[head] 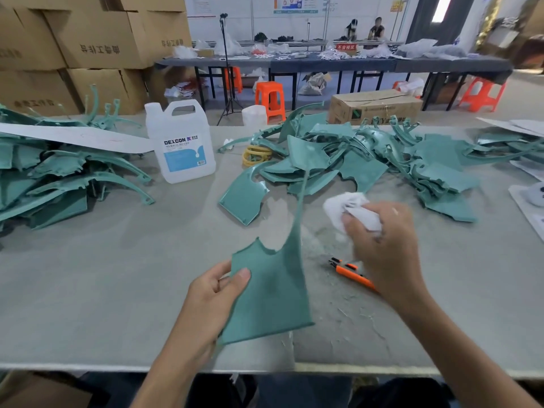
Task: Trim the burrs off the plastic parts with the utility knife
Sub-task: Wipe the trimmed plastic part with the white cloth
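Hands at a factory bench: the left hand (212,293) grips a teal part (270,293) by its near left edge, thumb on the face and fingers curled behind. The panel stands nearly upright over the table (117,290), with its long axis running away from the person and its thin tip pointing toward the far piles. The right hand (385,245), blurred, is closed round a crumpled white cloth (350,210) just right of the part's upper edge; it holds no blade.

The knife (351,273), orange with a black tip, lies flat on the table directly beneath the right wrist, which hides its near end. Its long axis runs from far-left to near-right, dark tip toward the part, handle end toward the person's right side. The right hand is therefore far nearer to it than the left. On that showing, trimming calls for dropping the cloth and reaching straight down and slightly back, with the left presenting the part.

Pale shavings (353,313) litter the table around the knife. Beyond, a loose part (241,195) lies flat, and behind it a right heap (382,160) of teal parts spreads outward, with a left heap (44,178) at the far side. A white jug (182,142) stands between the heaps, yellow rings (256,154) just right of it. Cartons (88,39) and orange stools (270,95) fill the background.
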{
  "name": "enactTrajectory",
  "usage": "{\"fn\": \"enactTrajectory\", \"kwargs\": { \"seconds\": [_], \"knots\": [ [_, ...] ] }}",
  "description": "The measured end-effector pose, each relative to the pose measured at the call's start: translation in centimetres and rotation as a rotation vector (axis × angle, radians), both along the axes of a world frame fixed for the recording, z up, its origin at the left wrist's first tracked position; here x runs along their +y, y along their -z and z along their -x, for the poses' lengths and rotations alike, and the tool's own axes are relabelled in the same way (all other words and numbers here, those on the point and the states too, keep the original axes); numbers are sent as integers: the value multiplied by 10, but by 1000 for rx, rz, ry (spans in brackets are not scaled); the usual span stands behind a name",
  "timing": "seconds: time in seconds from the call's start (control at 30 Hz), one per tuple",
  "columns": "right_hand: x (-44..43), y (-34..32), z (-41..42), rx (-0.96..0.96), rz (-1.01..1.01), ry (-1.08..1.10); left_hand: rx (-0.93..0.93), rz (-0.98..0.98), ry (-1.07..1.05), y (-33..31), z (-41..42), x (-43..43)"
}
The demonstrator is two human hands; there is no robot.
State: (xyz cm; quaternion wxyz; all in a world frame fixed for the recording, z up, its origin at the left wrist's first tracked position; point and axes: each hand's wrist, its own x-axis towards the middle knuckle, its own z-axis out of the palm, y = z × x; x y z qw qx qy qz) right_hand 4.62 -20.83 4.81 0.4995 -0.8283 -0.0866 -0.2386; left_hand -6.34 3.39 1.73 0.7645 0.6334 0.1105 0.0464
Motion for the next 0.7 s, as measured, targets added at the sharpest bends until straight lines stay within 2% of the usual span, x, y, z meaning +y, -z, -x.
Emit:
{"fn": "enactTrajectory", "kwargs": {
  "seconds": [0.1, 0.23, 0.33, 0.43, 0.53, 0.6, 0.7],
  "knots": [
    [43, -3, 16, 82, -190, -210, -61, -36, 63, -3, 5, -18],
    [72, 17, 31, 206, -295, -297, -127, -166, 10, 1, 10, -22],
    [74, 38, 48, 209, -215, -313, -148, -182, -108, 0, 9, -19],
    [70, 64, 73, 310, -87, -414, -146, -195, -225, -1, 0, -14],
    [52, 66, 77, 372, 44, -498, -151, -105, -239, -2, -3, -11],
    [38, 51, 64, 365, -39, -500, -127, -15, -215, -2, 0, -13],
    [33, 26, 42, 260, -218, -282, -107, 144, -93, -6, 8, -25]
  ]
}}
